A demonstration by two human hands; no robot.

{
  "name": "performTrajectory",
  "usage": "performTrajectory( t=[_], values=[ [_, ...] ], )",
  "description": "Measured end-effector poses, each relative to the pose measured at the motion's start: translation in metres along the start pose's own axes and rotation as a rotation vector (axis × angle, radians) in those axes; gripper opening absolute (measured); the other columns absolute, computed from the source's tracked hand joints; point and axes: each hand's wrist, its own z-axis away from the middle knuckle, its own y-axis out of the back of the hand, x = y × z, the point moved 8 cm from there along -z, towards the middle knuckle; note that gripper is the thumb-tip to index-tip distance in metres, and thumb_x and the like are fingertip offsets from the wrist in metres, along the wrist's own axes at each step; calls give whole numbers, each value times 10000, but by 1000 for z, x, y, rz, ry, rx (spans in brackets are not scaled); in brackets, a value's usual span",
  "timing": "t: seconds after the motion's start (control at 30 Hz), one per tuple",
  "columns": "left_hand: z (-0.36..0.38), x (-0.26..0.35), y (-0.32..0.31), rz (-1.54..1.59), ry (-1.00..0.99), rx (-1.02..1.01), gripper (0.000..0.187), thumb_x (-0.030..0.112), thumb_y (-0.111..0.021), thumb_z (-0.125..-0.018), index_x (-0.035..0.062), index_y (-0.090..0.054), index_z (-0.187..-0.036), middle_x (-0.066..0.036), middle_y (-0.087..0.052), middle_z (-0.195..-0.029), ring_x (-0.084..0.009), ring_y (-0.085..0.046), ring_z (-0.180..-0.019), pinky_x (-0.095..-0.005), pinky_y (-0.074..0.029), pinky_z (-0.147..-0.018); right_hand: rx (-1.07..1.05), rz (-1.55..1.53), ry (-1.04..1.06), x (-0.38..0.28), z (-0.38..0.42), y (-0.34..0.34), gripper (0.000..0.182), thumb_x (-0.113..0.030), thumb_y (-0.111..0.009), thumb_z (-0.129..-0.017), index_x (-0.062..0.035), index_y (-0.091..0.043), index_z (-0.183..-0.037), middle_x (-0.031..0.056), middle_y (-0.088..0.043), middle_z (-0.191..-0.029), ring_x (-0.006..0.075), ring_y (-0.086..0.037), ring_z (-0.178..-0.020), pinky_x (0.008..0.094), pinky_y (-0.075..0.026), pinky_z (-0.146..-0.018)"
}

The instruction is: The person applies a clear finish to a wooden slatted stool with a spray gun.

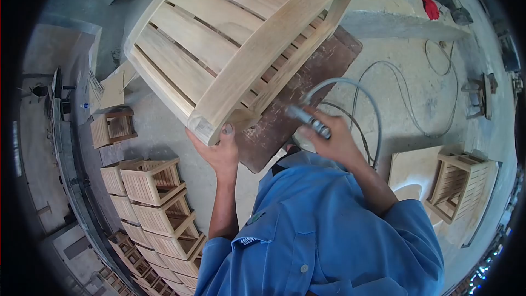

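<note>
gripping the slatted wooden chair's corner edge, left hand; right hand closed round, seemingly, an air tool; open floor rightward

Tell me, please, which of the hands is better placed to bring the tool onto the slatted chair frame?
Probably the right hand: it grips the hose-fed tool, while the left hand steadies the chair frame.

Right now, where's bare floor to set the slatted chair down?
Bare concrete floor lies between the brown board and the cable loops. A smaller patch sits left of the board, above the stacked frames. Crowded: those stacks at left, and the frame at right beside the air hose.
</note>
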Motion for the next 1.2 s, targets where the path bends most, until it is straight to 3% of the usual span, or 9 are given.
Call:
performTrajectory(
  t=[0.27,0.33,0.37,0.6,0.63,0.67,0.87,0.93,1.2],
  values=[
    [-1,-16,4,-45,-68,-21,742,390,-735,-830,-47,-367,-1303,-145,-491,-1156,-214,-506,-1062,-340,-413,-931,-123,-1,104,3,0,-35,517,-430,-702,-814,-67,-647,-1178,231,-677,-885,406,-662,-824,440,-532,-755],
    [1,-12,5,-32,4,21,686,333,-696,-861,-56,-358,-1313,-152,-512,-1151,-227,-532,-1022,-342,-428,-911,9,-23,131,10,-8,-10,504,-435,-704,-811,-73,-660,-1159,232,-675,-854,400,-666,-810,441,-535,-740],
    [-2,-22,13,-195,-137,15,439,302,-564,-953,-78,-508,-1167,-143,-562,-1072,-212,-549,-949,-341,-452,-857,72,2,87,13,-13,10,504,-434,-703,-812,-69,-661,-1157,228,-677,-850,394,-670,-807,437,-535,-737],
    [2,-12,10,-318,-126,159,472,347,-504,-959,-103,-499,-1102,-180,-542,-994,-265,-530,-909,-386,-446,-851,570,31,6,44,-31,121,489,-396,-704,-818,-54,-658,-1165,208,-684,-820,360,-685,-765,414,-532,-701],
    [3,-15,10,-318,-139,153,472,347,-504,-959,-103,-499,-1102,-180,-542,-994,-265,-530,-909,-386,-446,-851,603,76,9,43,-30,126,478,-319,-704,-849,-1,-623,-1197,188,-691,-821,232,-689,-745,335,-513,-708],
    [2,-21,11,-268,-128,139,541,388,-497,-971,-99,-454,-1204,-200,-522,-1102,-270,-515,-989,-392,-429,-900,617,67,10,44,-29,128,478,-319,-704,-849,-1,-623,-1197,188,-691,-821,232,-689,-745,335,-513,-708],
    [-3,-30,19,-346,-30,208,650,434,-492,-982,-118,-409,-1315,-245,-490,-1245,-294,-491,-1116,-403,-397,-975,564,-8,-4,58,-53,118,469,-343,-707,-837,-48,-640,-1194,200,-692,-856,280,-699,-774,355,-521,-719],
    [-5,-28,20,-278,-111,227,669,459,-491,-977,-125,-424,-1297,-250,-489,-1236,-301,-493,-1114,-404,-395,-976,534,-50,48,53,-75,115,528,-508,-650,-828,-116,-649,-1182,202,-687,-918,402,-657,-866,459,-523,-785],
    [-8,-30,24,-293,-125,253,637,434,-459,-988,-125,-404,-1288,-248,-489,-1194,-300,-509,-1084,-404,-412,-967,425,-133,52,24,-148,95,494,-484,-633,-857,-118,-644,-1190,181,-697,-893,381,-667,-887,479,-514,-793]
  ],
)
